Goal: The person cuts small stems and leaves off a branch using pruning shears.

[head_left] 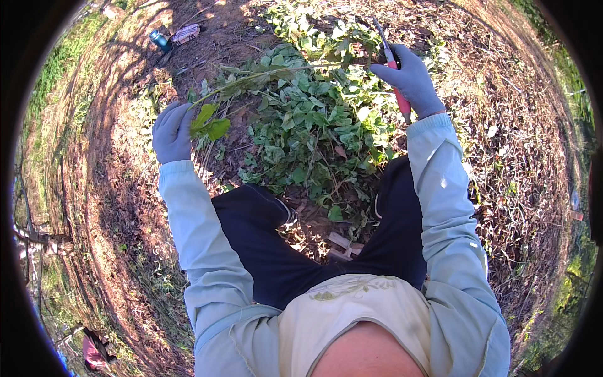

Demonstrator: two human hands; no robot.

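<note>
My left hand (173, 133), in a grey glove, grips the leafy end of a long green vine stem (278, 71) with a few bright leaves (210, 123) hanging by the fingers. The stem stretches across to my right hand (412, 80), also gloved. In that hand is a slim cutting tool (394, 70) with a pinkish-red handle, its narrow metal tip pointing away from me. Whether it is a knife or snips, I cannot tell. Below the stem, a heap of cut leafy vines (306, 127) lies on the ground between and beyond my feet.
A blue-green bottle (160, 41) stands at the far left beside a striped cloth-like item (186, 34). Wooden slats (346, 246) show between my legs. Dry leaf litter (509, 141) covers the ground to the right. A dark red object (94, 351) lies at lower left.
</note>
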